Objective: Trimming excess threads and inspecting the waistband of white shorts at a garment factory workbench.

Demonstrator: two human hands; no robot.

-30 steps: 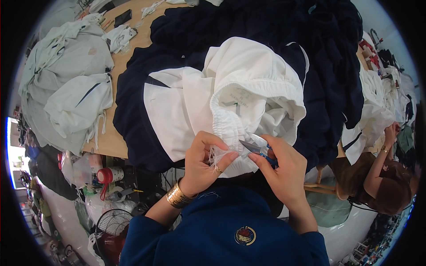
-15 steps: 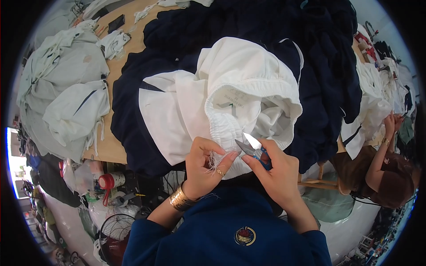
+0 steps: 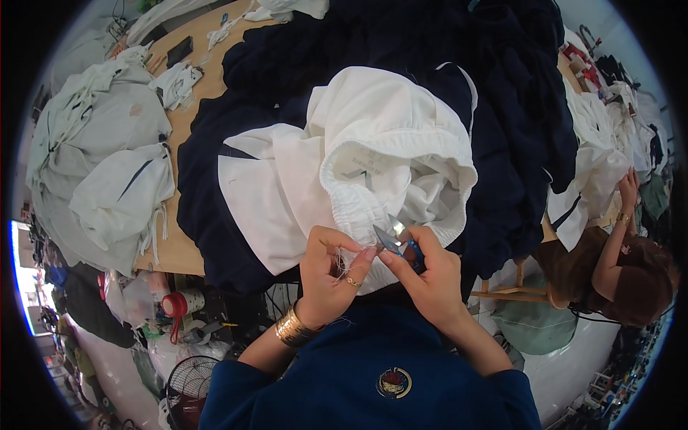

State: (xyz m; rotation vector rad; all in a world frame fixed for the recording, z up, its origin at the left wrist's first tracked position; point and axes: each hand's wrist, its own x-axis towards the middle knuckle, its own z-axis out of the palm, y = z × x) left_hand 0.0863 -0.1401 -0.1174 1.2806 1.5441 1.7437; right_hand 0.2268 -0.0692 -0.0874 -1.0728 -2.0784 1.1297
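Left hand (image 3: 333, 266): my fingers pinch loose white threads (image 3: 342, 264) at the waistband (image 3: 351, 204).
Right hand (image 3: 435, 278): my fingers grip blue-handled snips (image 3: 391, 241) beside them.
White garment (image 3: 387, 100): atop navy cloth (image 3: 516, 136), at the tabletop's (image 3: 185, 240) near edge.

Access open above left hand (image 3: 333, 265) and right hand (image 3: 434, 278), blue-handled snips (image 3: 389, 241) obstructing the gap between, white waistband (image 3: 352, 202) standing directly beyond the grip, navy garments (image 3: 512, 143) banked farther out, blue shirt (image 3: 322, 376) limiting the near side.
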